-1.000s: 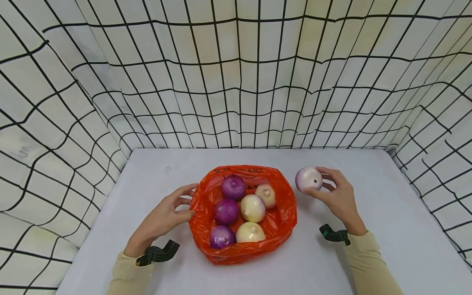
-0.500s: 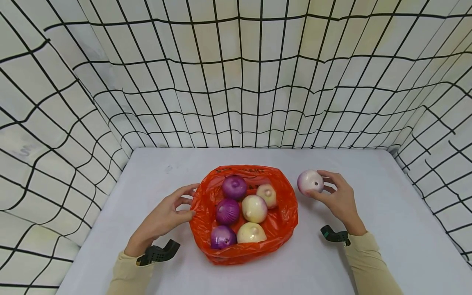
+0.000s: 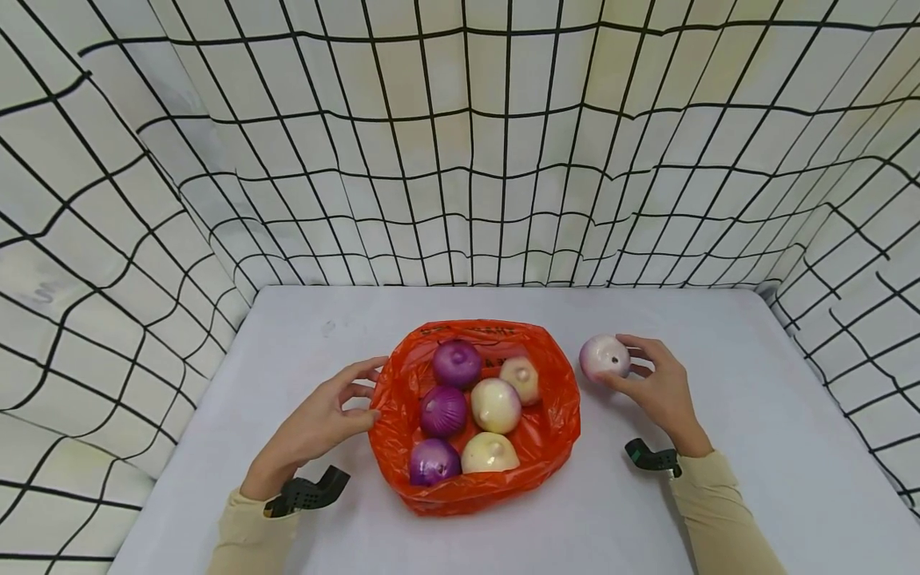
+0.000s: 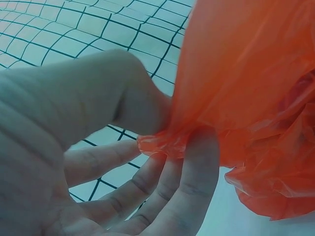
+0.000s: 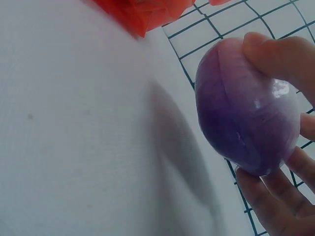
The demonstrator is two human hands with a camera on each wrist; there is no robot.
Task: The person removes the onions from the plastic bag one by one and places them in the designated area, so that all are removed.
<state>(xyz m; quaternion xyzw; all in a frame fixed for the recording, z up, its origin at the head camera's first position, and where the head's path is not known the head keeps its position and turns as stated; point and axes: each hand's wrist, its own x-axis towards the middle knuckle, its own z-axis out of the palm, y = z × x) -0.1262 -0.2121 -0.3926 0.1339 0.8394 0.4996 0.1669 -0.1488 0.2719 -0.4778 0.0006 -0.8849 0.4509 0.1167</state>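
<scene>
A red plastic bag [image 3: 546,455] lies wide open at the middle of the table with several onions in it. Purple onions [image 3: 442,412] make up its left column, and pale ones [image 3: 495,406] sit to the right. My left hand [image 3: 331,411] pinches the bag's left edge; in the left wrist view the thumb and fingers [image 4: 199,167] gather the film between them. To the right of the bag, my right hand [image 3: 657,387] holds a white and purple onion [image 3: 602,357] between thumb and fingertips. The right wrist view shows this onion [image 5: 241,113] with its shadow on the table beside it.
A white table [image 3: 309,319] carries everything. Black netting [image 3: 467,176] over pale walls closes off the back and both sides. Dark wrist-worn mounts [image 3: 312,491] sit on both wrists, the left one close to the bag's lower left.
My right hand with the onion has shifted slightly down and to the right beside the bag. The left hand and the bag keep their places.
</scene>
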